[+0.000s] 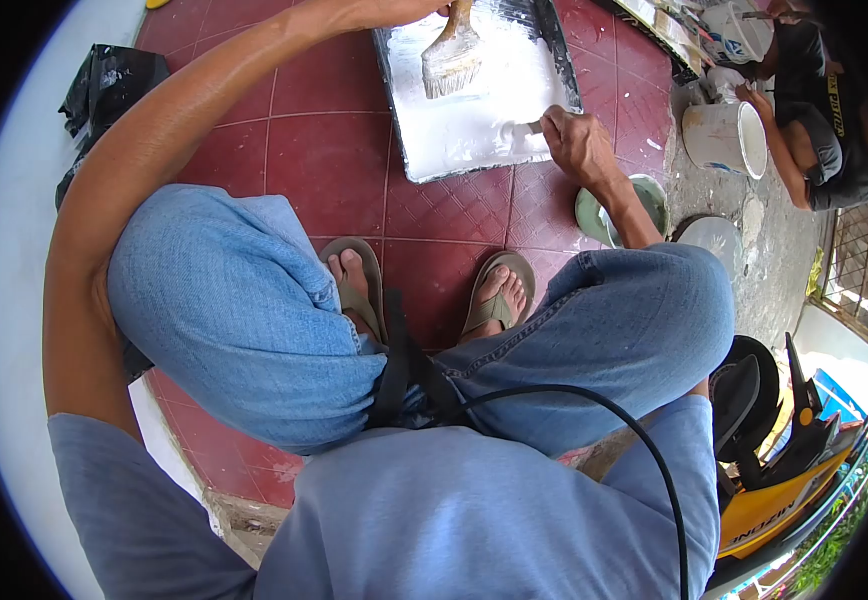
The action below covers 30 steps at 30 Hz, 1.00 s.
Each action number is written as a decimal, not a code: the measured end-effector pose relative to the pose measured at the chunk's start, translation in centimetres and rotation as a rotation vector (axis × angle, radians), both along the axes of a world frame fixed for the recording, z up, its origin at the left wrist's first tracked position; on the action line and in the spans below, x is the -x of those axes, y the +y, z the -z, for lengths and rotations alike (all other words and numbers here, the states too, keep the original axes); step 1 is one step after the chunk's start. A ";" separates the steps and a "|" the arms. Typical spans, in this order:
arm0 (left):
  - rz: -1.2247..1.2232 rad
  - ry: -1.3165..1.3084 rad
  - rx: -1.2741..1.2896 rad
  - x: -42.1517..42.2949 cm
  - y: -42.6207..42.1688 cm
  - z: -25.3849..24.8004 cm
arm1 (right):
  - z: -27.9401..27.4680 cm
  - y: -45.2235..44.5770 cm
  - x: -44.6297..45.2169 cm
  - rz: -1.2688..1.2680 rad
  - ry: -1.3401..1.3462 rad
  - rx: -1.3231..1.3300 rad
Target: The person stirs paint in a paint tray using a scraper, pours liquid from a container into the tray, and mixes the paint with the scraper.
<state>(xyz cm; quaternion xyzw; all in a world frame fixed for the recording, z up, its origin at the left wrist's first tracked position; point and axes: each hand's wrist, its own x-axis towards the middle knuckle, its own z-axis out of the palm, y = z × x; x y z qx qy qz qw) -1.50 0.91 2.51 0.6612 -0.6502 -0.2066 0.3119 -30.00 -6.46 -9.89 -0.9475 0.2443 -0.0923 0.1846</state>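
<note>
Head view: the paint tray (565, 62) lies on red tiles (329, 160) ahead of the sandals, white paint (432, 135) spread over its floor. A broad brush (452, 66) points bristles-down over the tray's left half, its handle meeting the left hand (396, 9). At the tray's near right corner, the right hand (581, 146) has its fingers curled tightly around a slim tool (531, 128) that reaches in over the paint.

To work well here, I'd keep both tools inside the rim and use light, level strokes (the paint looks shallow, so pressing hard would only scrape the floor).

Most of the left hand's fingers are cut off above, so I cannot tell how they grip. The slim tool's head blends into the white. The right forearm partly hides a green bucket (587, 214), just beside the tray's near right corner.
</note>
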 end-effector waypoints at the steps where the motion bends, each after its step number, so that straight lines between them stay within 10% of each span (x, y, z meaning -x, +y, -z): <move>1: 0.014 -0.004 -0.001 0.0 -0.2 -0.1 | 0.1 -0.1 -0.7 0.015 0.022 0.037; 7: 0.012 0.148 0.047 -0.6 -0.2 0.6 | 0.4 3.1 -2.9 -0.460 0.088 0.031; 30: -0.001 0.139 -0.022 -0.9 0.5 0.1 | 0.3 3.3 -7.8 -0.370 -0.126 -0.069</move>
